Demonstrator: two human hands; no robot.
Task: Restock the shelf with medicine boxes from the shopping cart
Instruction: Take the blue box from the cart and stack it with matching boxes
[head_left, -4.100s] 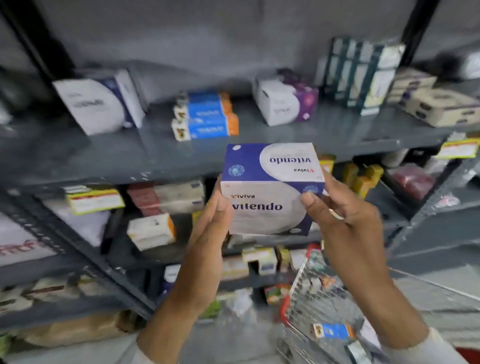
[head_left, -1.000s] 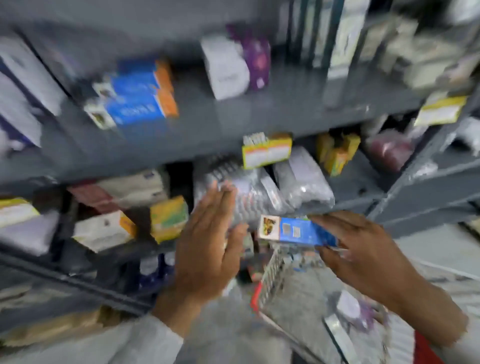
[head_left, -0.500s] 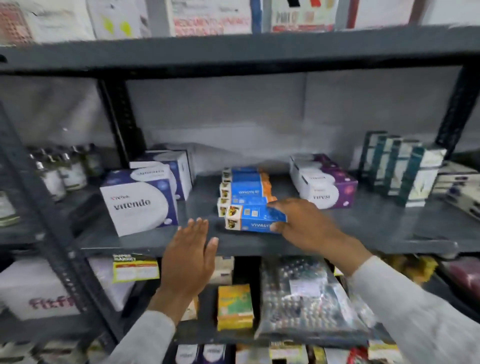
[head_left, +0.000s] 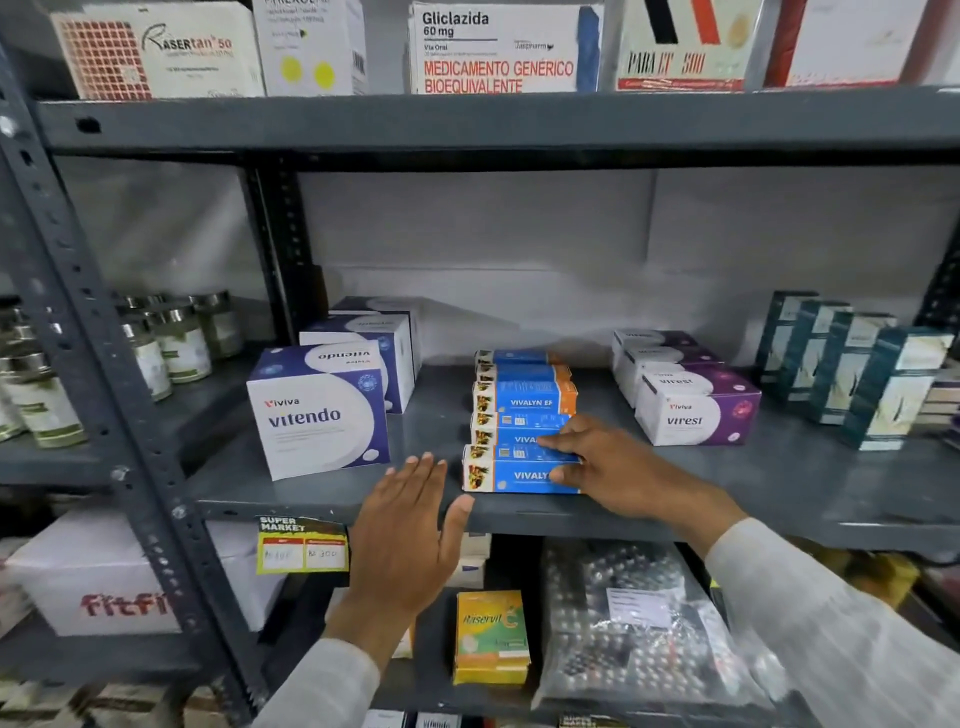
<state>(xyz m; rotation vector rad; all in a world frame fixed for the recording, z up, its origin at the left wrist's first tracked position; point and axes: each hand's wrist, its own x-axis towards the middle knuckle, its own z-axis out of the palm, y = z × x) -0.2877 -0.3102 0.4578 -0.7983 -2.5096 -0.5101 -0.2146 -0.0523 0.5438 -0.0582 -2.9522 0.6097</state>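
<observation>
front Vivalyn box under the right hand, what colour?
Mostly blue, with a white end panel carrying a red-yellow graphic: the front Vivalyn box in the head view, right hand resting on it.

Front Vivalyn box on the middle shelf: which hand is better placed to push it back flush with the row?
Right, probably. The right hand already has fingers on the front Vivalyn box at its right end. The left hand is open, in front of the shelf edge, touching no box.
</observation>
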